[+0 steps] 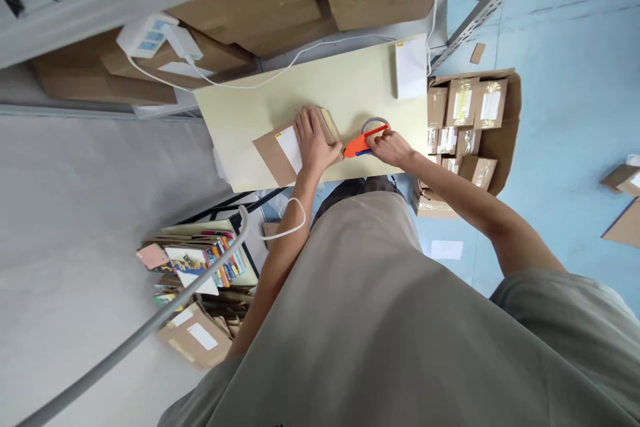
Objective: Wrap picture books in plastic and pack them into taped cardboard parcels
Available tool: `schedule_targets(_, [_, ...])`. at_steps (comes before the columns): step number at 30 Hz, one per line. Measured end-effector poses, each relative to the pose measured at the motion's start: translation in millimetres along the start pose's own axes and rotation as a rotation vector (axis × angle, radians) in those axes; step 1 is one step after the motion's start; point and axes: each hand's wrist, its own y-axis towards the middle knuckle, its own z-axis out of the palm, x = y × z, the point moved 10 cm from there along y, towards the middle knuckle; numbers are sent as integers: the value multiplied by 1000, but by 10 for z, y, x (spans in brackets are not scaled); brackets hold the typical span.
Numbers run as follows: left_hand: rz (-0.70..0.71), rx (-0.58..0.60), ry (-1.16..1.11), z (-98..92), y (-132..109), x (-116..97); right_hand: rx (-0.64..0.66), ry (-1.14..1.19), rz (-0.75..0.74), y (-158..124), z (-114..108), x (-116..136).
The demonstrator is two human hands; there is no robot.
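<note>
On the cream tabletop (240,120) lies a small brown cardboard package (275,157) with a white label (290,148) on one side. My left hand (315,143) presses over it, thumb on the near right edge and fingers across the top, hiding part of it. My right hand (390,147) is closed around an orange tape dispenser (356,145) with a roll of tape (369,123) at its back. The dispenser's front tip meets the package's right edge or is very close to it. Whether tape has stuck there is too small to tell.
A stack of white labels (411,70) lies at the table's back right. Beside the table stands an open carton (511,133) of small taped boxes. A white power strip (145,37) and cable hang behind. Left of me are flattened cardboard, books (225,260) and a grey pole (165,310).
</note>
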Motion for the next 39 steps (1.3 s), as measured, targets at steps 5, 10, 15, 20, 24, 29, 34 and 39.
schedule_targets(5, [199, 64, -32, 177, -274, -232, 24, -36, -131, 81, 72, 480])
schedule_targets(10, [295, 76, -27, 307, -451, -330, 22, -38, -229, 167, 14, 945])
schedule_targets(15, [305, 52, -18, 328, -479, -243, 65, 2, -154, -151, 149, 593])
schedule_targets(20, [309, 45, 28, 366, -475, -219, 90, -6, 136, -603, 191, -422])
schedule_targets(24, [287, 40, 37, 392, -461, -216, -8, 105, 242, -420, -124, -543])
schedule_targets(29, [278, 38, 22, 395, -439, -202, -81, 208, 281, -30, -411, -261])
schedule_targets(34, [267, 28, 40, 399, -431, -213, -130, 267, 394, 53, -525, -309])
schedule_targets(39, [294, -28, -52, 270, -447, -357, -206, 318, 396, -32, -761, -178])
